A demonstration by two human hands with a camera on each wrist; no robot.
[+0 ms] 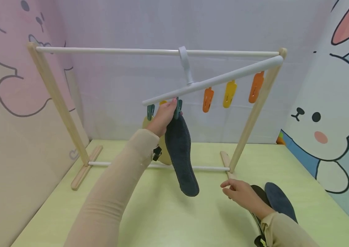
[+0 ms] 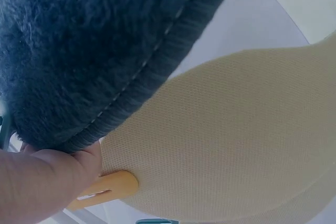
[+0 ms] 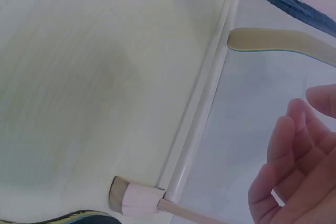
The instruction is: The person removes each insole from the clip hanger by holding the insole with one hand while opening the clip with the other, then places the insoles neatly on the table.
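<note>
My left hand (image 1: 162,117) pinches the top end of a fuzzy navy insole (image 1: 179,156), right beside a green clip (image 1: 177,109) on the white hanger (image 1: 214,82). Whether that clip bites the insole is hard to tell. Behind it hangs a beige insole (image 2: 226,129), with a yellow-orange clip (image 2: 118,184) at its top. Another green clip (image 1: 150,111) is at the hanger's low left end. Low over the table on the right, my right hand (image 1: 243,196) holds nothing, its fingers loosely bent. Dark insoles (image 1: 280,200) lie by that wrist, partly covered by the arm.
By its hook, the tilted hanger hangs from the upper rail (image 1: 106,51) of a wooden rack. Orange clips (image 1: 208,99) and a yellow clip (image 1: 230,94) dangle on its right half. The rack's right post (image 1: 251,120) and lower bar (image 1: 208,168) stand close by.
</note>
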